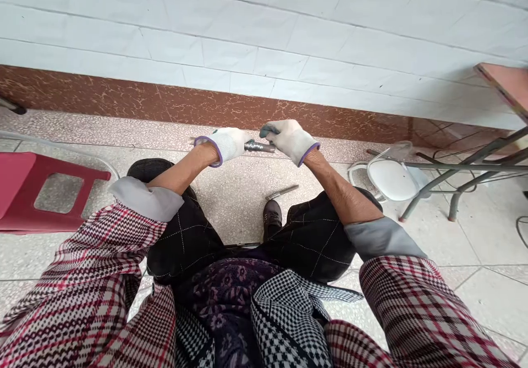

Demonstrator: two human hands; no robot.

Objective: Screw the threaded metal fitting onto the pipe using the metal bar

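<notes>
White work gloves with purple cuffs and grey fingers cover both my hands. My left hand is closed round a long, thin grey rod, which lies roughly level above the floor. A shiny silver stretch shows on the rod just right of that glove, and its other end sticks out past the left wrist. Close over the rod's right end is my right hand, its fingers curled together; what they pinch, if anything, is hidden. A second short metal rod lies on the floor between my feet.
A red plastic stool stands at the left. To the right are a white, round-seated chair and a table's metal legs with cables around them. The tiled wall with its brown skirting runs just ahead.
</notes>
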